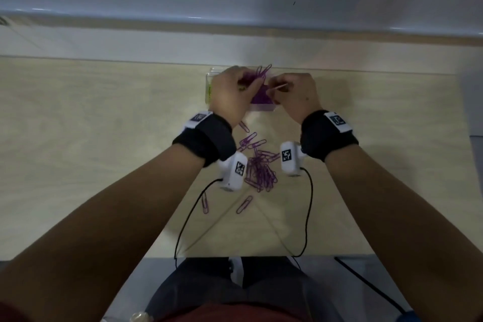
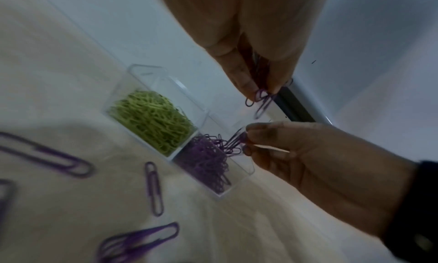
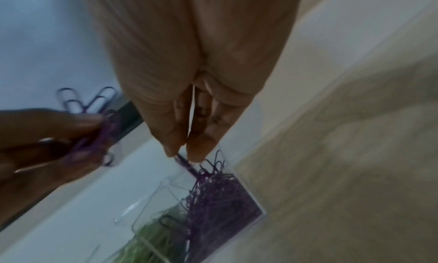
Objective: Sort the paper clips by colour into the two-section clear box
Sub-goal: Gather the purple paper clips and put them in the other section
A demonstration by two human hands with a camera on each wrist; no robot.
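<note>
Your left hand point(image 1: 230, 94) pinches a bunch of purple clips point(image 1: 262, 72); your right hand point(image 1: 295, 94) pinches one clip point(image 3: 187, 166) over the clear box point(image 2: 147, 74) at the table's point(image 1: 91, 125) far edge.

Two-section clear plastic box point(image 1: 209, 91) mostly hidden behind both hands in head view; loose purple paper clips point(image 2: 47, 157) blurred, edge-cut in left wrist view.
</note>
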